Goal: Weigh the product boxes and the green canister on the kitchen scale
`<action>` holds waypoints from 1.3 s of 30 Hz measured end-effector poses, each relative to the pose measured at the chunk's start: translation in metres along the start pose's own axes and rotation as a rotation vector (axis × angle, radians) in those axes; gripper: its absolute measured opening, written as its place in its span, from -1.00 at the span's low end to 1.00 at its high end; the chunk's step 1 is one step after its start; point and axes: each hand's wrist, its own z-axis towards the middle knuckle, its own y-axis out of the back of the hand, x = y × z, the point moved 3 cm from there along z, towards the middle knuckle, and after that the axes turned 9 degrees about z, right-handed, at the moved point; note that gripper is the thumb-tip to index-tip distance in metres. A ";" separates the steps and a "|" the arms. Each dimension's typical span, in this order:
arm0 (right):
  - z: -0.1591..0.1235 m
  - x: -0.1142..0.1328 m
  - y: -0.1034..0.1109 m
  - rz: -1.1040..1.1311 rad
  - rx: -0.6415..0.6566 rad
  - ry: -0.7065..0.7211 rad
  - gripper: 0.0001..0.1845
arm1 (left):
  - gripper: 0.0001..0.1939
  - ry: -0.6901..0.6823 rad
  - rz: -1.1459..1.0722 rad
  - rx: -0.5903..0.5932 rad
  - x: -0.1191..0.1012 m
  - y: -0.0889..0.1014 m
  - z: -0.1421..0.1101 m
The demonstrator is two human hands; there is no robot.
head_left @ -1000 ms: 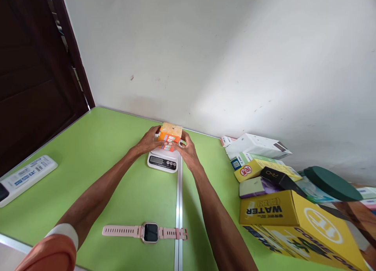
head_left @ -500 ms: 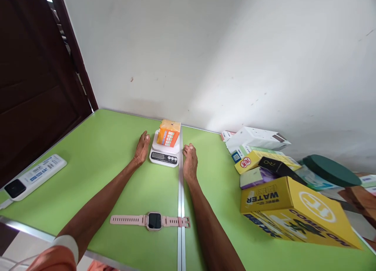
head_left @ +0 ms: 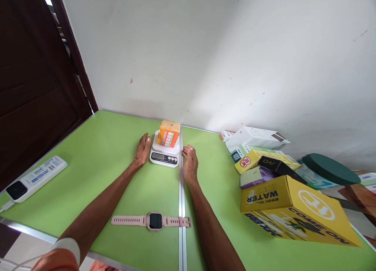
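Orange packet (head_left: pixel 168 134) rests upon the plate of a small white scale (head_left: pixel 163 158), which stands on the green table (head_left: pixel 117 138). Just beside the scale, I see the left hand (head_left: pixel 143 150) empty, its fingers loosely extended; on the other side, the right hand (head_left: pixel 190 163) is also empty, with fingers softly curled. Well in front lies a pink watch (head_left: pixel 155 221), its strap crossing a metal strip (head_left: pixel 182 249).

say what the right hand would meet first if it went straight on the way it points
Probably the wall behind the table: the right hand points forward, just right of the scale and the orange pack. Depth is unclear, so it might graze either one.
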 end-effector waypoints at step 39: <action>0.005 0.075 -0.074 -0.186 0.234 0.439 -0.30 | -0.14 -0.109 -0.058 0.229 -0.067 0.038 0.082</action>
